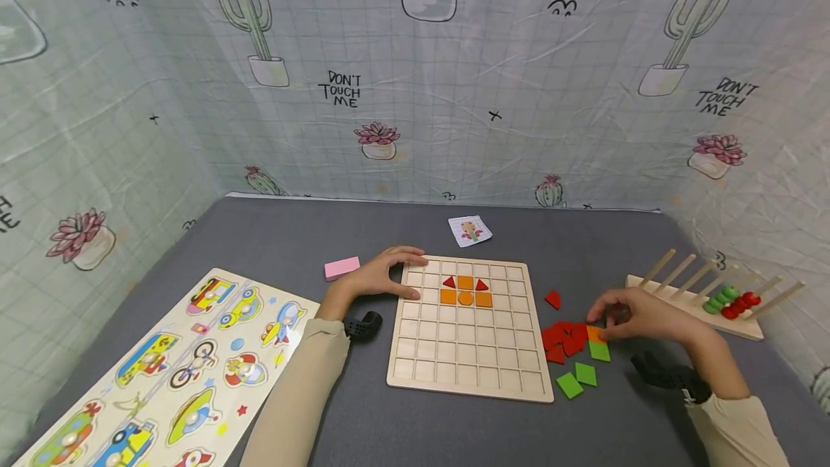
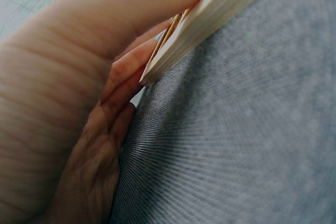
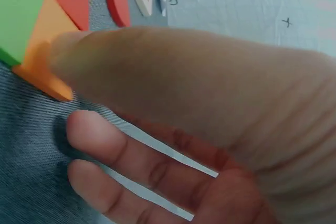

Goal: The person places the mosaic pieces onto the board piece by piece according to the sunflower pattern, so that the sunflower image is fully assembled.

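Lower right, the arched right hand (image 1: 638, 314) pinches an orange square (image 3: 40, 56). Centre, the outspread left hand (image 1: 377, 274) touches a gridded board (image 1: 448, 344).

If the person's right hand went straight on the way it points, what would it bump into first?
The right hand would probably meet the clustered flat red pieces first, just past the flat, straight-edged orange piece it touches; exact depth is unclear.

The grid board (image 1: 470, 359) lies right of the puzzle (image 1: 158, 395), left of the peg rack (image 1: 694, 306), before the card (image 1: 470, 231).
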Tool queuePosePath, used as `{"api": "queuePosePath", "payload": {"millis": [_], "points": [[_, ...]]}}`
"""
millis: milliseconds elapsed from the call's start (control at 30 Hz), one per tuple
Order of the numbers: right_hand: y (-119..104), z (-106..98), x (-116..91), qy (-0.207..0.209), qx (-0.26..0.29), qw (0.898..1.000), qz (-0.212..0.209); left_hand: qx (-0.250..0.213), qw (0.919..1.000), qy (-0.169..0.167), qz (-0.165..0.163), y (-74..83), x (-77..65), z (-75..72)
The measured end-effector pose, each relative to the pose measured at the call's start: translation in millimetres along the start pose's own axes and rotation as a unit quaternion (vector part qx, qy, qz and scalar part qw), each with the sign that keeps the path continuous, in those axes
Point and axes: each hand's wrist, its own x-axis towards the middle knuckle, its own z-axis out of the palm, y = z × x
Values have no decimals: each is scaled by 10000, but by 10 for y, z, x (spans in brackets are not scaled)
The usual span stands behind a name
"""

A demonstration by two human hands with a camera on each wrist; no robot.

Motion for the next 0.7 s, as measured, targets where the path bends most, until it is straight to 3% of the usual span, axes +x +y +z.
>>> {"api": "queuePosePath", "payload": {"millis": [167, 400, 567, 700], "points": [[45, 20, 15, -219, 277, 9994, 6, 22, 10000, -25, -28, 12, -10, -2], [56, 59, 50, 106, 146, 9991, 375, 17, 10000, -12, -70, 20, -1, -2], [63, 70, 66, 276, -52, 9993, 250, 43, 10000, -12, -42, 23, 11, -6], [75, 67, 59, 171, 129, 9998, 52, 59, 10000, -5, -35, 27, 8, -7]]}}
